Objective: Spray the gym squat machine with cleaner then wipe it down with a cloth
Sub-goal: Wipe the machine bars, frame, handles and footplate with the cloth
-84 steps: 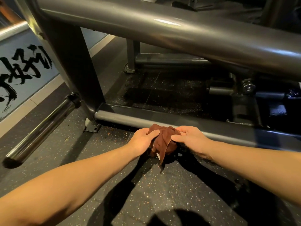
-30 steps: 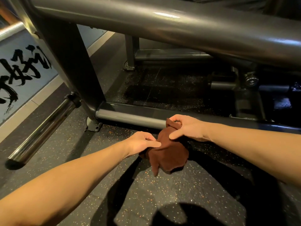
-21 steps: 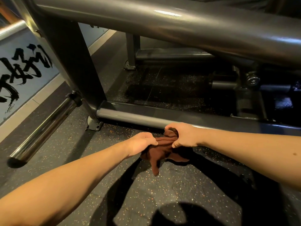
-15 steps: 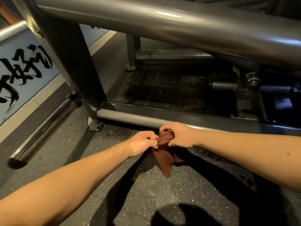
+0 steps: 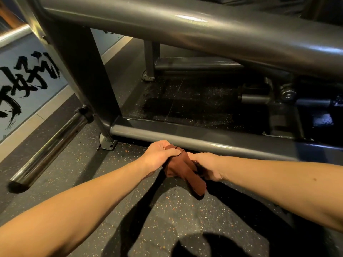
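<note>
Your L hand (image 5: 161,154) and R hand (image 5: 207,166) are both clamping the cloth (image 5: 183,168), just beside the squat machine's lower tube (image 5: 213,143). Cloth was spread 1 s ago and is now bunching up, so wiping is prob. resuming.

right hand (image 5: 207,164) partly behind cloth (image 5: 183,172)

- Dark grey rubber floor (image 5: 185,223), flecked with orange and white specks.
- Pale blue-grey surface (image 5: 11,58) at far left, bearing black brush-stroke characters (image 5: 31,76); wall or floor, cannot tell.
- Cream border strip (image 5: 27,130) between that surface and the rubber floor.
</note>
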A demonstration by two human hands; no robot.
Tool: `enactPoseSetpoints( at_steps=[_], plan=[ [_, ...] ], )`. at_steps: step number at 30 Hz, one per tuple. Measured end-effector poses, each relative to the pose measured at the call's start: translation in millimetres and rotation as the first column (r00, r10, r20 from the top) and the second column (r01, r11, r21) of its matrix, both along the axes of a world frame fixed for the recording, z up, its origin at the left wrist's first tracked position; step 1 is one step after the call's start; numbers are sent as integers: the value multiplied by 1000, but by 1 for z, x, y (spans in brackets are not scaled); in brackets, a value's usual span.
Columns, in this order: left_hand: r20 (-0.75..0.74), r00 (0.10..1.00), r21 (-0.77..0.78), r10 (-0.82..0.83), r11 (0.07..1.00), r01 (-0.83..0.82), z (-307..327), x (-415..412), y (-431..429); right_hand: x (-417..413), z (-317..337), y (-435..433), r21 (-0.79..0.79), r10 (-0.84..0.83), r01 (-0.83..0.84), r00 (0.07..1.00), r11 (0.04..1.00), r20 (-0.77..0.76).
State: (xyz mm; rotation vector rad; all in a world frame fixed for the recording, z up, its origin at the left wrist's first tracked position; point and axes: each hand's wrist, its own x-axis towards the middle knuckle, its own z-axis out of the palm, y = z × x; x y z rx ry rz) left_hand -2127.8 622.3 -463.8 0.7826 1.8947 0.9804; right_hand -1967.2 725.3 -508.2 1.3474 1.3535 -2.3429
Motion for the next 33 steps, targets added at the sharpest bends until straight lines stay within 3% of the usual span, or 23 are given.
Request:
enactPoseSetpoints(
  at_steps=[2,6,12,16,18,20,22,24,25,27,30,33],
  plan=[
    [6,1000,25,0,1000,0,0,1,0,1,1,-4,-141,-27,22,999,990,-34],
    [-63,998,36,12,999,-10,3,-2,0,3,3,-1,-147,-45,49,999,988,28],
    [-82,993,69,85,994,-79,14,-15,-5,2,11,7,-96,-74,63,991,993,-115],
    [-220,972,33,86,996,-81,18,-28,-14,-1,9,16,230,66,-37,991,973,-120],
    [-271,957,66,105,994,-90,16,-34,-20,-4,13,18,505,252,-215,968,836,-5],
    [-298,945,116,139,987,-109,17,-38,-23,-7,22,15,666,366,-315,928,676,67],
    [-325,929,135,177,981,-139,20,-44,-25,-13,32,13,776,399,-303,914,553,72],
    [-324,920,153,219,972,-178,29,-50,-26,-22,41,14,823,416,-272,908,498,48],
    [-319,918,159,237,968,-195,34,-54,-27,-26,51,12,801,431,-268,902,535,13],
    [-335,905,153,264,963,-224,48,-63,-29,-38,66,12,675,399,-209,906,708,-139],
    [-292,926,176,239,965,-193,72,-77,-32,-55,90,5,309,181,-49,892,950,-414],
    [-72,965,236,252,944,-229,97,-90,-42,-69,115,-4,15,-5,15,855,1000,-519]
  ],
)
